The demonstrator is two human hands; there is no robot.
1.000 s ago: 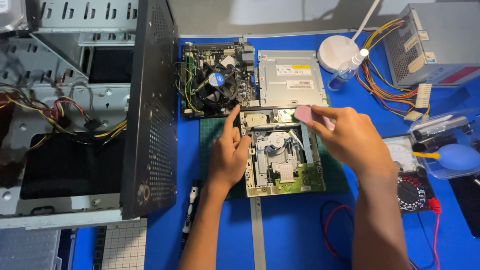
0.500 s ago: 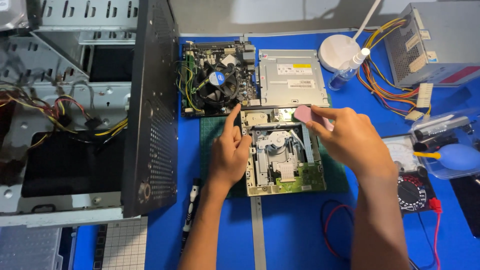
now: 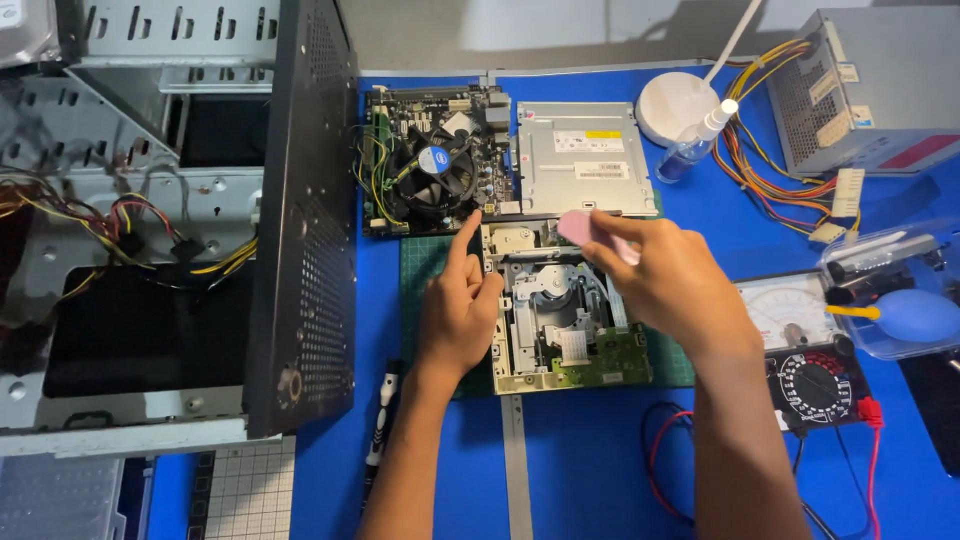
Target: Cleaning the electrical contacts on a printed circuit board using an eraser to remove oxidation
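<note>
The left hand (image 3: 457,315) steadies the opened optical drive (image 3: 560,315) on the green mat (image 3: 425,270). The right hand (image 3: 665,285) pinches a pink eraser (image 3: 580,227); rub lightly, keeping the drive braced.

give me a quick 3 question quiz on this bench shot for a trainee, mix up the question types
1. True or false: the right hand holds a pink eraser over the opened optical drive.
2. What does the left hand rest on?
A. the motherboard
B. the left edge of the opened drive
C. the multimeter
3. Fill in: the drive's metal cover lies directly to the ____ of the motherboard.

Key
1. True
2. B; the index finger points up along the drive's frame.
3. Right
</note>
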